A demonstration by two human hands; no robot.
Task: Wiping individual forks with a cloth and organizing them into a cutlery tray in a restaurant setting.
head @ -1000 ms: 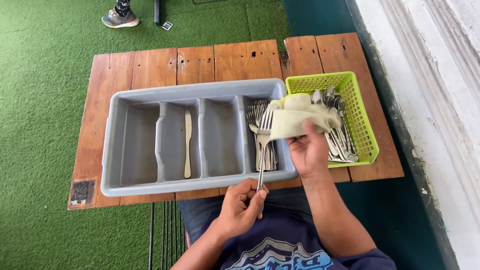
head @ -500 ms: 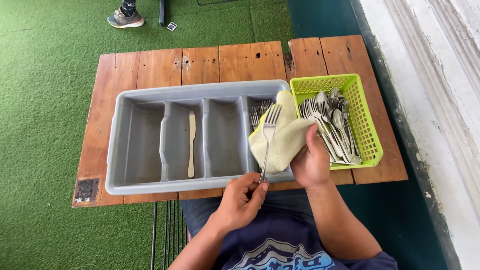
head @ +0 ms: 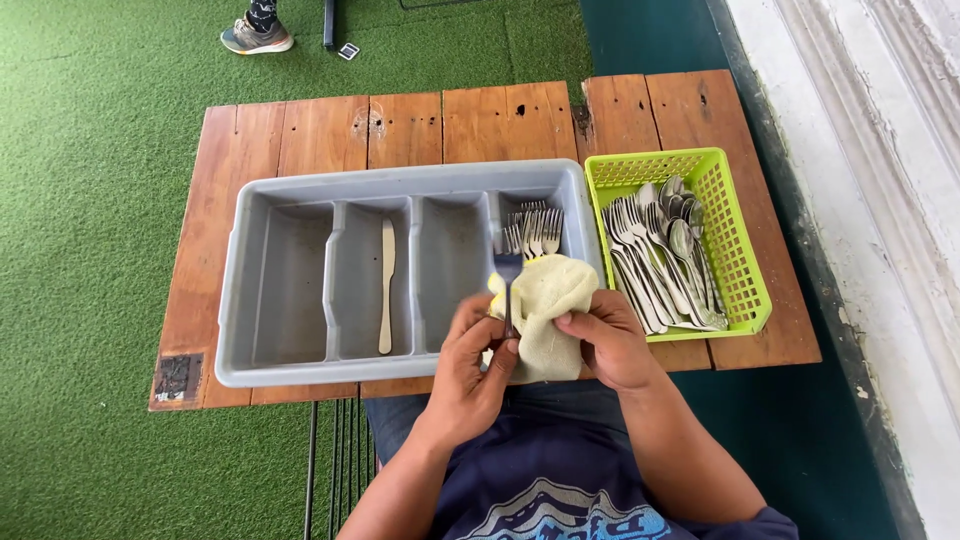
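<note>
My left hand (head: 476, 362) grips the handle of a steel fork (head: 508, 270), tines pointing away from me. My right hand (head: 610, 340) holds a pale yellow cloth (head: 545, 305) bunched around the fork's lower part. Both hands hover over the near edge of a grey cutlery tray (head: 300, 375) with four compartments. The rightmost compartment holds several forks (head: 538, 228). A single knife (head: 386, 285) lies in the second compartment from the left. A green plastic basket (head: 745, 260) to the right is full of forks and spoons.
The tray and basket sit on a small wooden slatted table (head: 400, 125) on green artificial turf. Another person's shoe (head: 256, 35) shows at the top left. A white wall or ledge (head: 870, 160) runs along the right.
My right hand and the cloth came back from over the green basket to the fork in my left hand. The cloth now wraps the fork.
</note>
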